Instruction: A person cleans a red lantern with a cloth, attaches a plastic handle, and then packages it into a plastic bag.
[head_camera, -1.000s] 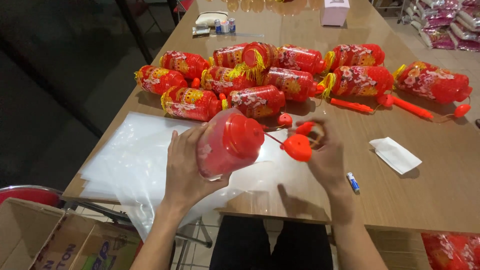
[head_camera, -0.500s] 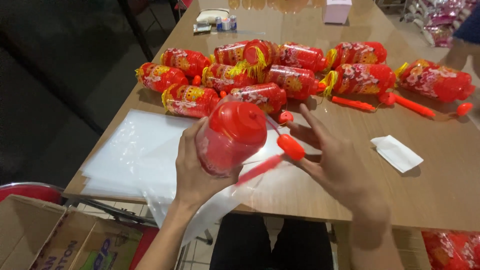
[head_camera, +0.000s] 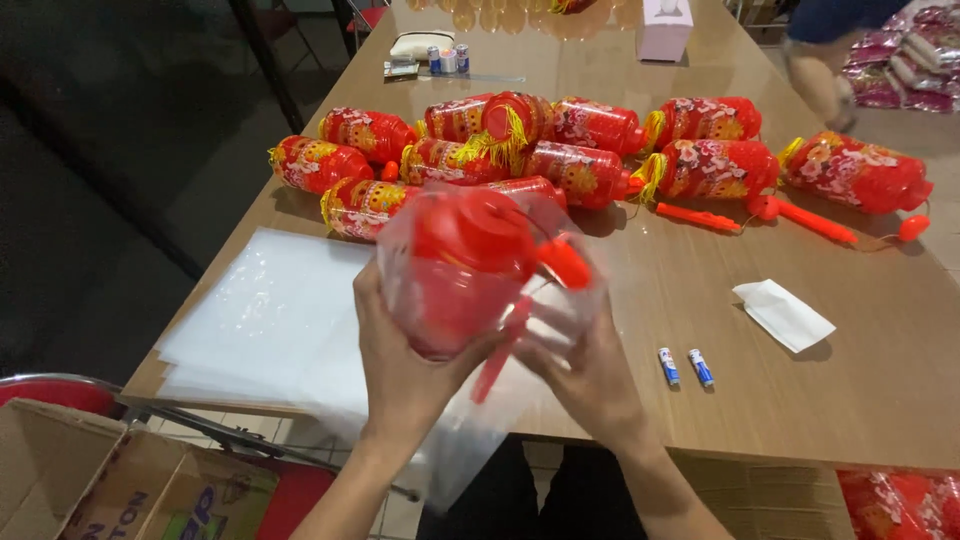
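A red plastic lantern (head_camera: 462, 262) sits inside a clear plastic bag (head_camera: 478, 400), held up over the near table edge. My left hand (head_camera: 400, 370) grips the lantern's left side through the bag. My right hand (head_camera: 588, 375) supports the bag from the right and below, beside the lantern's red handle stick (head_camera: 505, 340). Behind them lie several red patterned lanterns (head_camera: 590, 150) with yellow tassels in a cluster on the wooden table (head_camera: 880, 380).
A stack of clear plastic bags (head_camera: 265, 310) lies at the left near edge. Two small batteries (head_camera: 685, 367) and a white packet (head_camera: 783, 314) lie to the right. Open cardboard boxes (head_camera: 110, 480) stand lower left. Another person's legs (head_camera: 825, 50) show at the far right.
The lantern and its red stick have gone into the clear bag, which now wraps around them. My right hand moved from the stick's end to under the bag.
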